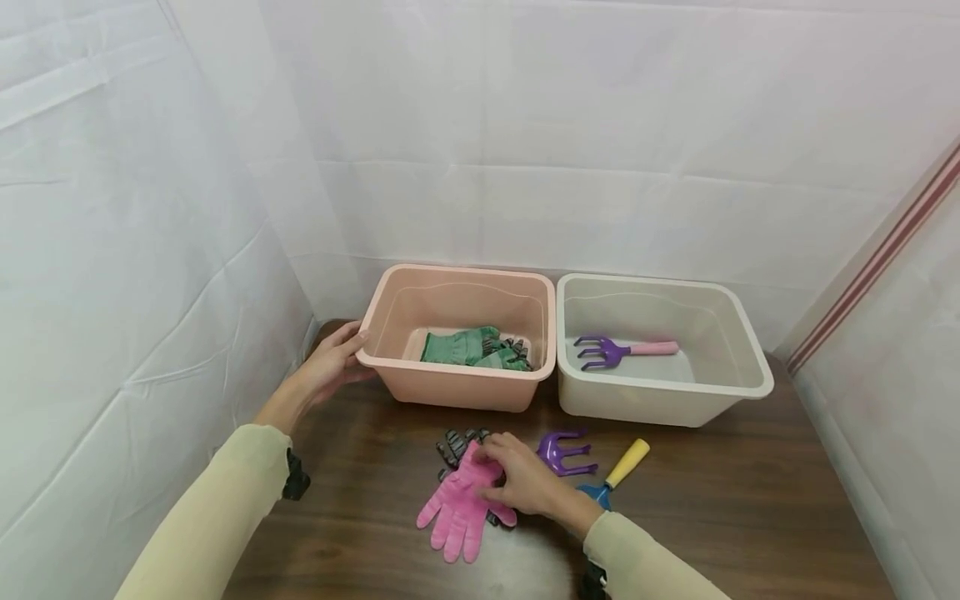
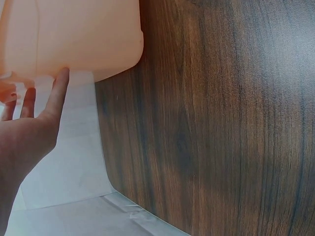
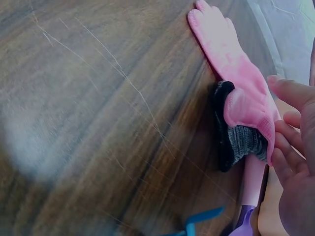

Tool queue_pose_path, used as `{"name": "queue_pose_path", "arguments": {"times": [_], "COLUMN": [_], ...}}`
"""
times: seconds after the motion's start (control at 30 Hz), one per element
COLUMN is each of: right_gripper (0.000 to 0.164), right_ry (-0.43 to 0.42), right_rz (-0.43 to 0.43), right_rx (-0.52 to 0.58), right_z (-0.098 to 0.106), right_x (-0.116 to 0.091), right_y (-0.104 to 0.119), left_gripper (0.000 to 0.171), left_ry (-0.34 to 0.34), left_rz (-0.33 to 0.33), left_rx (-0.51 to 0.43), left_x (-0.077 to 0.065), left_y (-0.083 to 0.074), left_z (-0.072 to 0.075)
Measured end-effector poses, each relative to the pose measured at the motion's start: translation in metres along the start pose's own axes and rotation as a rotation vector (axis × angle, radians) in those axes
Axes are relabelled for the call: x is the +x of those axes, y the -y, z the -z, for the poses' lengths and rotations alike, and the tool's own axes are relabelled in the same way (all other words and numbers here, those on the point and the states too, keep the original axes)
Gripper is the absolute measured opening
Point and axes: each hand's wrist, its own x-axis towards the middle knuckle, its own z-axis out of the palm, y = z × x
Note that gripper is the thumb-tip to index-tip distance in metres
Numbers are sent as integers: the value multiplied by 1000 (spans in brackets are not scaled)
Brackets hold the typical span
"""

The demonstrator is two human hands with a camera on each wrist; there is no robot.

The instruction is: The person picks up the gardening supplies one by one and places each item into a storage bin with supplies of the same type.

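Observation:
In the head view, my left hand [image 1: 333,364] holds the left rim of a peach plastic bin [image 1: 442,385]; the left wrist view has its fingers at the rim and wall. Green gardening gloves [image 1: 457,346] lie inside that bin. My right hand [image 1: 525,477] is over a pink gardening glove [image 1: 459,504], thumb and fingers spread apart at its cuff end. Whether the fingertips touch the cloth is hard to tell. A black and grey glove [image 3: 243,142] lies partly beneath the pink one. A purple hand rake [image 1: 558,454] with a pink handle [image 3: 253,179] lies partly under the gloves.
To the right of the peach bin stands a white bin [image 1: 645,404] with another purple hand rake [image 1: 611,352] inside. A blue tool with a yellow handle [image 1: 628,462] lies right of my right hand on the dark wooden table [image 1: 712,500]. White sheets [image 1: 480,125] hang behind and at both sides.

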Motion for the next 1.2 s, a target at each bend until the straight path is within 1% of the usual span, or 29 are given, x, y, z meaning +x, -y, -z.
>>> {"name": "queue_pose_path", "arguments": {"times": [0.2, 0.57, 0.9, 1.2], "right_gripper": [42, 43, 35, 29], "right_ry": [-13, -21, -21, 10], "right_rz": [-15, -15, 8, 14], "right_rx": [-2, 2, -34, -69], "right_z": [-5, -10, -10, -5], "right_x": [-3, -4, -2, 3], "right_y": [0, -1, -2, -1], "left_gripper": [64, 63, 65, 64], "left_ry": [10, 7, -5, 0], "left_rz": [-2, 6, 6, -1], "left_rx": [1, -13, -16, -27], "left_x": [-1, -2, -1, 0], "left_y": [1, 2, 2, 2], "left_z": [1, 0, 0, 0]}}
